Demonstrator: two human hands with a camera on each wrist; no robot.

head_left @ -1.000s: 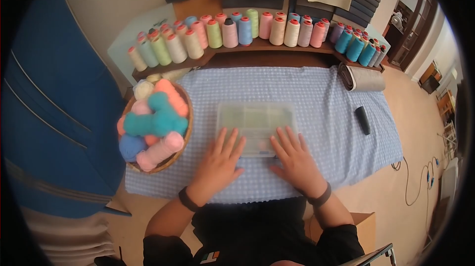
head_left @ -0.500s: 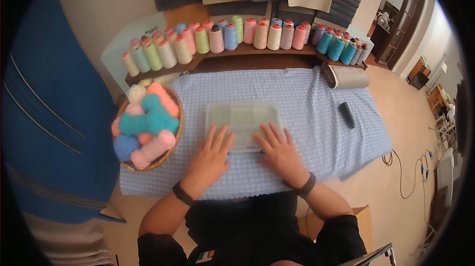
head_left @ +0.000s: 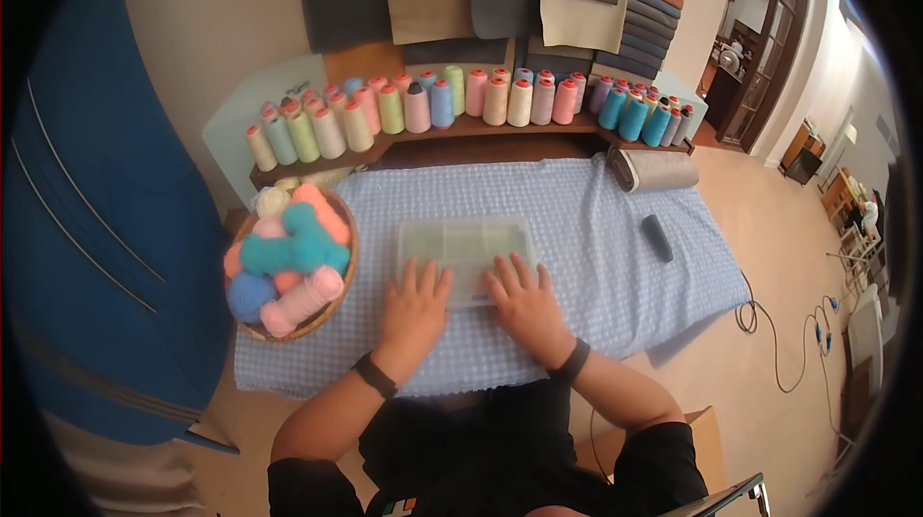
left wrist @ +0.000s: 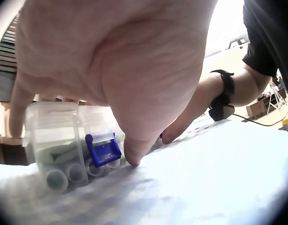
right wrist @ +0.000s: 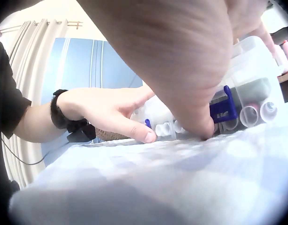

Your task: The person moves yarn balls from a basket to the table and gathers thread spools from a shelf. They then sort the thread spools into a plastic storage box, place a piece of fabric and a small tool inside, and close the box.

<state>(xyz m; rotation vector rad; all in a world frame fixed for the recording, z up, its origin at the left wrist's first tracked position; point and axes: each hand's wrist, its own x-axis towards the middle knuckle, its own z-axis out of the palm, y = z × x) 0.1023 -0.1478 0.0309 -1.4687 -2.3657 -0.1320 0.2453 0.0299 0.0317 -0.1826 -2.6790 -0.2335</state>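
A clear plastic storage box (head_left: pixel 466 240) with a lid lies on the checked cloth in the head view. My left hand (head_left: pixel 411 315) has its fingers stretched over the box's front left part, thumb down by the front side. Over the front right part my right hand (head_left: pixel 527 310) lies the same way, fingers straight and spread. In the left wrist view a blue latch (left wrist: pixel 104 149) juts from the box front, above white tube ends (left wrist: pixel 57 180). Another blue latch (right wrist: pixel 224 108) sticks out beside my right thumb in the right wrist view.
A wicker basket (head_left: pixel 354 258) of yarn stands at the left. Thread cones (head_left: pixel 442 104) line a shelf along the back. A rolled grey fabric (head_left: pixel 659 171) and a dark cylindrical object (head_left: pixel 658 238) lie on the right side. A cable (head_left: pixel 775 344) trails over the floor.
The head view has shifted, so the table sits further left in it. Both hands stay at the front of the box, which keeps its place on the cloth.
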